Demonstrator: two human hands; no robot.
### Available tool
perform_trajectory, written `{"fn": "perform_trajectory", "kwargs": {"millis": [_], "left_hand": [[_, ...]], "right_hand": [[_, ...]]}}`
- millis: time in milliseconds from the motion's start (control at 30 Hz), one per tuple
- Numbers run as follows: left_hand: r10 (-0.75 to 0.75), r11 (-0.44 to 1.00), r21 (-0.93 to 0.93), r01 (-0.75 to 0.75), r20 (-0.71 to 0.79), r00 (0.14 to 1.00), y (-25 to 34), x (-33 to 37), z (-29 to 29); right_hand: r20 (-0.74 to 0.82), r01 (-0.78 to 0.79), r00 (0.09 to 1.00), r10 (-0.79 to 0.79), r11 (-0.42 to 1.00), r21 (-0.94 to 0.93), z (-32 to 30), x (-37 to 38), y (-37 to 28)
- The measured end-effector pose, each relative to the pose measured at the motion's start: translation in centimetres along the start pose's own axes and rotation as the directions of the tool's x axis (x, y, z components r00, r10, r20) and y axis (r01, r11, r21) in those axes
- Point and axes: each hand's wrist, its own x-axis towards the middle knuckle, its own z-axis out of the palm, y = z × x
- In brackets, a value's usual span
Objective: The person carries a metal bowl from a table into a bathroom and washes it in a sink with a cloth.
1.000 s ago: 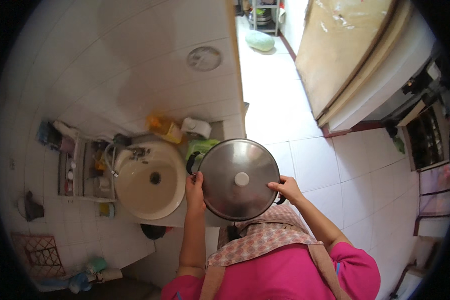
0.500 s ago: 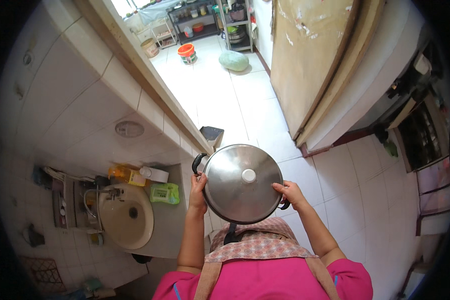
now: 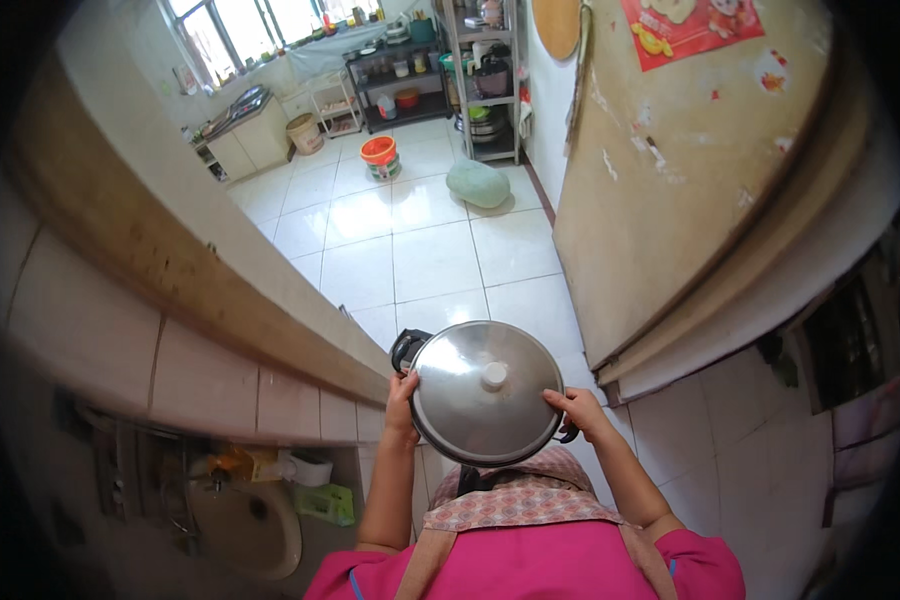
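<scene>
A round lidded pot (image 3: 485, 420) with a shiny metal lid and a pale knob is held level in front of my apron (image 3: 530, 495). My left hand (image 3: 401, 408) is closed on its left side, just below a black side handle (image 3: 407, 350). On the opposite side my right hand (image 3: 578, 408) grips the rim, thumb on top of the lid, beside the other black handle (image 3: 569, 433). The fingers under the pot are hidden.
A door frame (image 3: 170, 260) runs along the left and an opened wooden door (image 3: 660, 190) stands right. Beyond, on the tiled floor, are a red-rimmed bucket (image 3: 379, 160), a large pale green rounded thing (image 3: 478, 184) and a metal shelf (image 3: 485, 80). A washbasin (image 3: 280, 535) sits lower left.
I have moved forward toward the doorway with the pot still in both hands. The washbasin has slid down and back in view, and more of the room beyond shows, including its window.
</scene>
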Motion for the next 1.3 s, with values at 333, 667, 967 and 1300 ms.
{"fn": "perform_trajectory", "kwargs": {"millis": [333, 667, 967, 1300], "left_hand": [[0.039, 0.999, 0.021, -0.037, -0.100, 0.994, 3.4, 16.3, 4.2], [0.120, 0.985, -0.084, -0.152, -0.305, 0.945, 8.2, 30.9, 6.0], [0.142, 0.961, -0.135, -0.240, -0.502, 0.853, 14.0, 41.7, 4.2], [0.259, 0.901, -0.159, -0.404, -0.551, 0.794, 25.7, 59.8, -2.4]], "right_hand": [[0.113, -0.018, 0.994, 0.009, 0.997, 0.072, -2.4, 16.8, -9.1], [0.306, 0.069, 0.952, -0.011, 0.981, -0.179, -2.2, 36.0, -23.9], [0.491, 0.134, 0.871, -0.009, 0.966, -0.220, 5.0, 51.4, -34.1], [0.576, 0.186, 0.817, -0.010, 0.951, -0.247, 18.8, 68.7, -48.8]]}}
